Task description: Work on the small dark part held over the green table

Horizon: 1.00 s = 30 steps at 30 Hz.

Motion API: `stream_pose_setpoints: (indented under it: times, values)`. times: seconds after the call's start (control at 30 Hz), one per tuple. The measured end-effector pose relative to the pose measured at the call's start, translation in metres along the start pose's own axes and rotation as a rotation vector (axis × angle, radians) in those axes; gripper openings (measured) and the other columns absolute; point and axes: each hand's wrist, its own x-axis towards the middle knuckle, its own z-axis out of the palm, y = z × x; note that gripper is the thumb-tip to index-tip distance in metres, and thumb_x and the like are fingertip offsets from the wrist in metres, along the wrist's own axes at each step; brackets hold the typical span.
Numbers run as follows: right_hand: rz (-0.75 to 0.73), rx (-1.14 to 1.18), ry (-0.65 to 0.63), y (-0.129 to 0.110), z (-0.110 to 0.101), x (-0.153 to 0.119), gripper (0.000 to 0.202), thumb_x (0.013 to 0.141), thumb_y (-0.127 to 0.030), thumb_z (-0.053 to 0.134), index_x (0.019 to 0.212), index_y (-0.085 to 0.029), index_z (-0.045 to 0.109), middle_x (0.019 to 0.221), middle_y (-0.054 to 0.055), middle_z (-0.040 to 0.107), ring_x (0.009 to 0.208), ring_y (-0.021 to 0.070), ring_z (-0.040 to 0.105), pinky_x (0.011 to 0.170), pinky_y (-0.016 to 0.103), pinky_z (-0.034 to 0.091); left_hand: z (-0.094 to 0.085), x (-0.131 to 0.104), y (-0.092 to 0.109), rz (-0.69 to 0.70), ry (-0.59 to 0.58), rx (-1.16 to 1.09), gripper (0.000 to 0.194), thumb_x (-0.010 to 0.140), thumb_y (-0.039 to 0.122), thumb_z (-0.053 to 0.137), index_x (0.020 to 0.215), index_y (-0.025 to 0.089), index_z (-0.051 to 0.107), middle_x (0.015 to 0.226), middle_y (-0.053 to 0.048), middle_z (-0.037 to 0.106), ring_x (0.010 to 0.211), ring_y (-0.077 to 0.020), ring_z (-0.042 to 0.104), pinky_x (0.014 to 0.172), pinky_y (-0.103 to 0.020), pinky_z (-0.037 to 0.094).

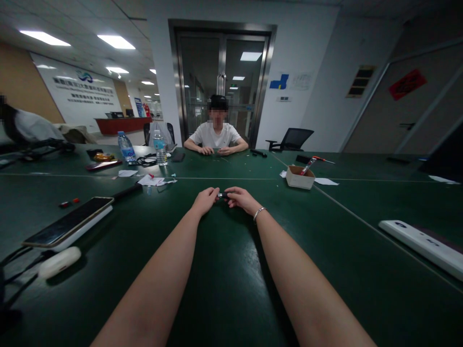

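Both my arms reach forward over the dark green table (pixel 220 270). Between my hands is a small black and silver cylinder-shaped piece (pixel 222 195), too small to name more exactly. My left hand (pixel 206 201) pinches its silver end with thumb and fingertips. On the black end, the fingers of my right hand (pixel 241 199) are closed, and a bracelet (pixel 259 212) circles that wrist. The piece is held level, just above or against the tabletop; I cannot tell which. My fingers hide parts of both ends.
Across the table sits a person (pixel 217 135) with both hands on it. To the left are a phone (pixel 70 221), a white case (pixel 60 262), water bottles (pixel 159 147) and paper scraps (pixel 151 180). A small box (pixel 300 177) and a white device (pixel 421 241) lie right.
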Motion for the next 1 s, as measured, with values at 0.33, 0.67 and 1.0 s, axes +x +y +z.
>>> stream_pose_setpoints:
  times: [0.33,0.67,1.0]
  values:
    - [-0.012,0.004,-0.029,0.0058,-0.0040,0.0056,0.019,0.084,-0.001,0.055,0.100,-0.011,0.060,0.067,0.003,0.066,0.047,0.0064,0.058,0.047,0.016,0.054,0.0029,0.0022,-0.0024,0.030,-0.065,-0.177,0.030,0.082,0.038,0.048,0.099,0.016,0.060,0.069,0.000,0.058,0.060,-0.0116,0.053,0.061,-0.026,0.042]
    - [-0.018,-0.015,-0.029,0.0049,-0.0020,0.0048,0.019,0.084,-0.001,0.054,0.098,-0.011,0.060,0.067,0.002,0.065,0.047,0.0061,0.059,0.047,0.015,0.053,0.0019,0.0003,0.0004,0.016,-0.077,-0.148,0.037,0.083,0.034,0.049,0.114,0.016,0.057,0.072,0.000,0.060,0.063,-0.0120,0.055,0.064,-0.026,0.044]
    - [-0.021,-0.012,-0.023,0.0054,-0.0024,0.0056,0.019,0.083,0.000,0.054,0.097,-0.012,0.060,0.066,0.001,0.065,0.047,0.0059,0.059,0.047,0.015,0.054,0.0028,0.0022,-0.0023,0.043,-0.108,-0.111,0.036,0.079,0.036,0.055,0.110,0.018,0.061,0.078,-0.002,0.064,0.068,-0.0131,0.057,0.067,-0.026,0.044]
